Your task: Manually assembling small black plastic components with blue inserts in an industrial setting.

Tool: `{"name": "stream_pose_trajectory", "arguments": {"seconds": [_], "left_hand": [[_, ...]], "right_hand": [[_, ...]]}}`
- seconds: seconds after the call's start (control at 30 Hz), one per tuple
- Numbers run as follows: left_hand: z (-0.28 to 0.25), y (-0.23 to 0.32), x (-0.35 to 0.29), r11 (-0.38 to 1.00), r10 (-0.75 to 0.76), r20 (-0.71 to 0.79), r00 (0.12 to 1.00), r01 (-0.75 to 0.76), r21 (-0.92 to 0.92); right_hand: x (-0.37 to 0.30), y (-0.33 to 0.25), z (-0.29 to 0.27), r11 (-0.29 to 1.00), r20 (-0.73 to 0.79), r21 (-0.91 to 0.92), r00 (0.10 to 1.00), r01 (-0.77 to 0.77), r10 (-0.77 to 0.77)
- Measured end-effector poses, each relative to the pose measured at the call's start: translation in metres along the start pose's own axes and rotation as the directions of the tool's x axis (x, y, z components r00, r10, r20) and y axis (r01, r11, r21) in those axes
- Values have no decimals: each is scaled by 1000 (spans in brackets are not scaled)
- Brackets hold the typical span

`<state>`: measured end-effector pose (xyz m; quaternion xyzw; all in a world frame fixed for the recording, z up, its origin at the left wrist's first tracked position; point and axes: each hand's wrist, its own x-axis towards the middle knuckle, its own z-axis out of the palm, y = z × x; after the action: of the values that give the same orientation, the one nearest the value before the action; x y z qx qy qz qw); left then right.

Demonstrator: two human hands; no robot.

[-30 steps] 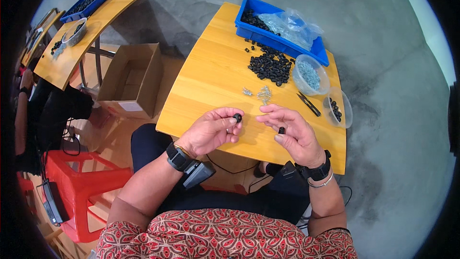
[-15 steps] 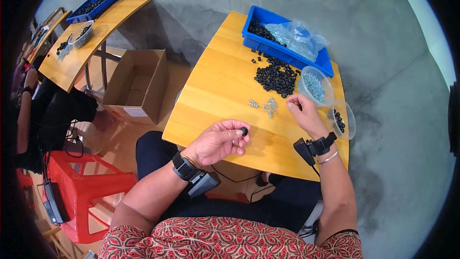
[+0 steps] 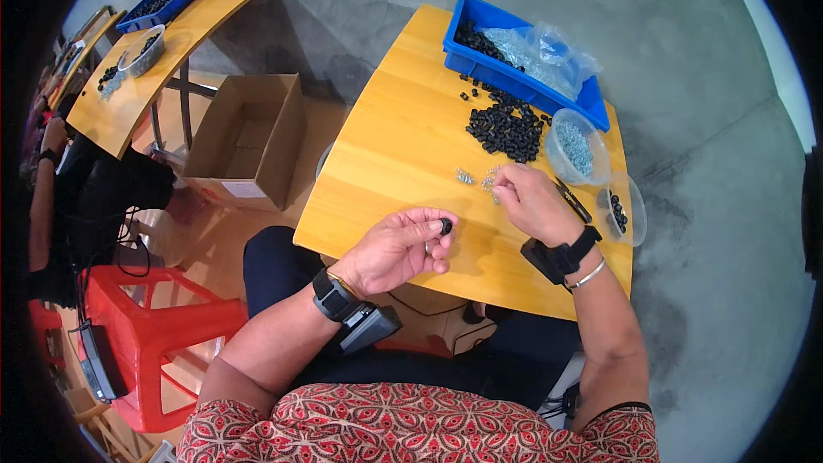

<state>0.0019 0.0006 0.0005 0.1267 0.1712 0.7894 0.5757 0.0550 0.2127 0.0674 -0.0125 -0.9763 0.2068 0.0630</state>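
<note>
A: What is changing?

B: The right hand [image 3: 533, 199] is no longer hanging beside the left hand [image 3: 399, 249], as it was a second ago. It is now reaching farther in over the bench [image 3: 377, 154], down to a loose clump of small silver parts [image 3: 491, 180]. The dark piece it was carrying a second ago isn't showing there now.

A: Meaning what for the work?

B: Attention is seemingly turning to the silver parts, while the left hand is keeping its black piece [image 3: 445, 226] ready.

A: How are the hands looking?

B: The left is pinching that piece between thumb and forefinger above the bench's near edge, its other fingers curling loosely. The right is bunching thumb and fingertips together at the clump; whether they are gripping a part, one cannot tell.

A: And the supplies?

B: A black heap [image 3: 507, 130] is lying toward the far edge, just before a blue tray [image 3: 497, 70]. A clear bowl [image 3: 602, 159] of silvery parts is standing near the right edge.
</note>
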Motion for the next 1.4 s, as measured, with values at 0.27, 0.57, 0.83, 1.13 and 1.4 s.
{"name": "stream_pose_trajectory", "arguments": {"seconds": [0.27, 0.57, 0.83, 1.13, 1.4], "left_hand": [[-1, 1, 2, 1000, -4, 13, 1000, 3, 22], [0, 1, 1, 999, -4, -7, 1000, 4, 35], [0, 2, 2, 999, -12, -7, 1000, 12, 35], [1, 1, 2, 999, -18, -14, 1000, 18, 45], [4, 2, 3, 995, -13, -56, 998, 18, 98]], "right_hand": [[-15, 7, 5, 997, 60, -58, 997, -46, 49], [-18, 15, 9, 997, 48, -44, 997, -59, 61], [-8, 8, 16, 984, 5, -176, 999, -32, 34], [-13, 16, 3, 984, 60, -13, 982, -178, 179], [-27, -10, -26, 978, -118, 185, 986, -92, 115]]}}
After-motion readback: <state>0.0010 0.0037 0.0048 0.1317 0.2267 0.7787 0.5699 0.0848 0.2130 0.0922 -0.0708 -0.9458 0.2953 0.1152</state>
